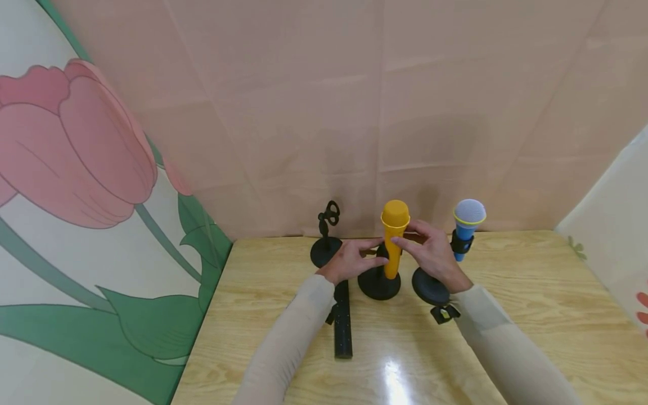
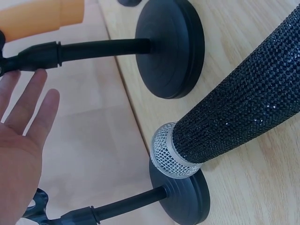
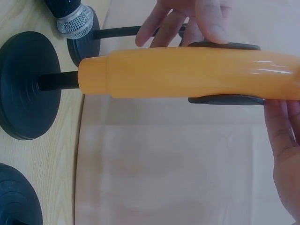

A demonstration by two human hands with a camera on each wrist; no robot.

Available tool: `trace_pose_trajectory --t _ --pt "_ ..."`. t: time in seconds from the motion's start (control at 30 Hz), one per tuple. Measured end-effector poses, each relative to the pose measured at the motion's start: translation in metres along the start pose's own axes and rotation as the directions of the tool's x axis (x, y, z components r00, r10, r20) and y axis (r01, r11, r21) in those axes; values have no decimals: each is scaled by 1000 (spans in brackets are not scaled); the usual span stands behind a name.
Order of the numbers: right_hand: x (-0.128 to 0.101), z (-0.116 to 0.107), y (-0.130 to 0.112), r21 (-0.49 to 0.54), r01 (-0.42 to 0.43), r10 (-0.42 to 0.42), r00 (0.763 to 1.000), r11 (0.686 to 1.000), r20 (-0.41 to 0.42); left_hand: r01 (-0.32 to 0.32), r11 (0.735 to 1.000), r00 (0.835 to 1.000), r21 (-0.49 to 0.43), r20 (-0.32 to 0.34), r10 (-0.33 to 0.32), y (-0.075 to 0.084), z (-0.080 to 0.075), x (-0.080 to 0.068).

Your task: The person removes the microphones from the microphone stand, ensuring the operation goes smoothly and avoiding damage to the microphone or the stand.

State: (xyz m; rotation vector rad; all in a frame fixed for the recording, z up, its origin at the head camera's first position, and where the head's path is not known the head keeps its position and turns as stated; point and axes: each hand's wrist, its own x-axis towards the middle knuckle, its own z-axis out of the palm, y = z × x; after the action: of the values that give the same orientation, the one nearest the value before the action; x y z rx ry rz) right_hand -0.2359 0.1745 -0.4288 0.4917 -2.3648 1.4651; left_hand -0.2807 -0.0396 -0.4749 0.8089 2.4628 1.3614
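One black mic (image 1: 343, 329) lies nearest, at 7 o'clock from the orange mic (image 1: 392, 253); the latter sits in a clip (image 3: 225, 100), left hand (image 1: 348, 261) pinching clip, right hand (image 1: 434, 253) pinching mic; probably light, stiff, slick, best held mid-handle; farthest, at 9 o'clock, a bare stand (image 1: 324, 251).

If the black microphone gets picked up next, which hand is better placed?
Probably the left hand: it is nearer the black microphone, which lies left of the middle stand. The right hand is farther off, touching the orange microphone.
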Motion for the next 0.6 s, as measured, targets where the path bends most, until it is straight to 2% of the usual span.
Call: trace_pose_trajectory --t 0.6 --pt "1 -2 -3 22 0 0 1000 1000 25 -2 1000 1000 5 -5 2 -2 1 0"
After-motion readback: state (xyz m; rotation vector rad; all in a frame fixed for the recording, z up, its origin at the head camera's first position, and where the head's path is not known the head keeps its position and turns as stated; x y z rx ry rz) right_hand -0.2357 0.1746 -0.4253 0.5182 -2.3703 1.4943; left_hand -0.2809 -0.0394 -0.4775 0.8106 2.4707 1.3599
